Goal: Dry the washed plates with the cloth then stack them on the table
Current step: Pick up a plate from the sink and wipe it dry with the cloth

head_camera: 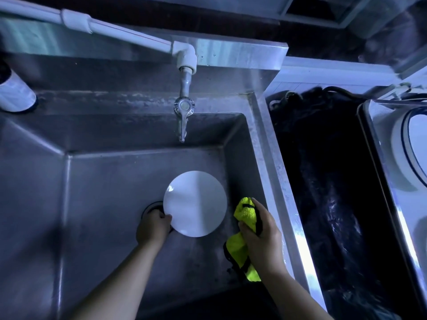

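Note:
A round white plate hangs over the steel sink, near the drain. My left hand grips the plate's lower left rim, thumb on its face. To the right of the plate, my right hand clutches a bunched yellow-green cloth with black trim. The cloth's tail hangs down below my wrist. Cloth and plate are a short way apart, not touching.
A tap on a white pipe juts over the sink's back wall. A white cylinder stands at the far left ledge. Right of the sink lies a dark gap, then a steel tray holding white plates.

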{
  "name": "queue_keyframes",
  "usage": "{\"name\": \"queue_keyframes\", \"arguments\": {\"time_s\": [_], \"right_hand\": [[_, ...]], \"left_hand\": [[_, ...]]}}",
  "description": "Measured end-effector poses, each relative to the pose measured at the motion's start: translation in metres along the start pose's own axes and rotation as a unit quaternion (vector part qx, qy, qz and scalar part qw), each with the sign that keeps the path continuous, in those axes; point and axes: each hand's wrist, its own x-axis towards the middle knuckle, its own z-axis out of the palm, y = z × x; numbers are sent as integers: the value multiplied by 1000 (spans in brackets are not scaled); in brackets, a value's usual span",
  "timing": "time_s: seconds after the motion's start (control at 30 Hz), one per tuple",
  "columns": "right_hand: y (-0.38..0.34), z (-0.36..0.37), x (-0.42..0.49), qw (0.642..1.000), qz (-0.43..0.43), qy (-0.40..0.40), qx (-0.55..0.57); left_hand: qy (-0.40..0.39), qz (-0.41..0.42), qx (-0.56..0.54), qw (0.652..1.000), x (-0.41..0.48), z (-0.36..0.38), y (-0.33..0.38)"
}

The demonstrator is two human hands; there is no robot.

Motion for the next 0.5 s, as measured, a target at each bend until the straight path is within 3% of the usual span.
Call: {"name": "queue_keyframes", "arguments": {"time_s": [0.1,0.23,0.5], "right_hand": [[2,-2,-2,1000,8,4,5],[2,-7,-9,1000,11,7,9],[1,-13,-20,999,20,7,24]], "left_hand": [[5,-11,-122,992,-4,3,7],[-8,-71,-335,939,-8,11,22],[-14,-79,-367,927,-2,18,26]]}}
